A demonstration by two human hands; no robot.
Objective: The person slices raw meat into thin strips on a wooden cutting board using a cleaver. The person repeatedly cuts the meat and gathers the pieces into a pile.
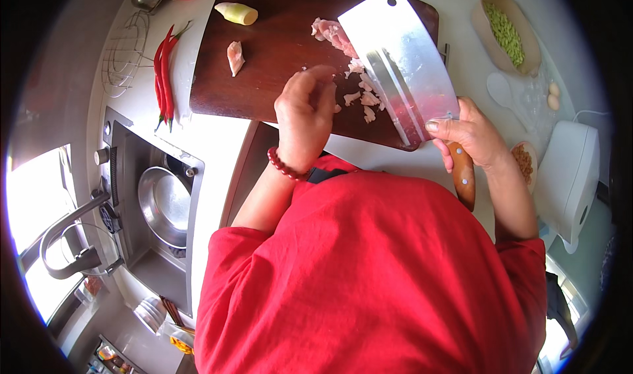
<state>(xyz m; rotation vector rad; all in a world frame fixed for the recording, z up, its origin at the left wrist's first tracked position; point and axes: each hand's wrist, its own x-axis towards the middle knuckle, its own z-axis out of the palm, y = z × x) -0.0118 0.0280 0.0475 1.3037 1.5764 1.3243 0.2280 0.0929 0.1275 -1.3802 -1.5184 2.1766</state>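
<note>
My right hand grips a cleaver by its wooden handle and the heel of the blade, which is held tilted over the right part of a dark wooden cutting board. Under and beside the blade lie a strip of raw meat and several small cut pieces. My left hand, a red bead bracelet on its wrist, is over the board's near edge with fingers curled; whether it holds anything is hidden. Farther left on the board lie one more raw meat piece and a pale peeled vegetable piece.
Red chilies and a wire rack lie left of the board. A sink holding a metal pan is at the left. At the right are a dish of green beans, a white spoon, eggs and a white appliance.
</note>
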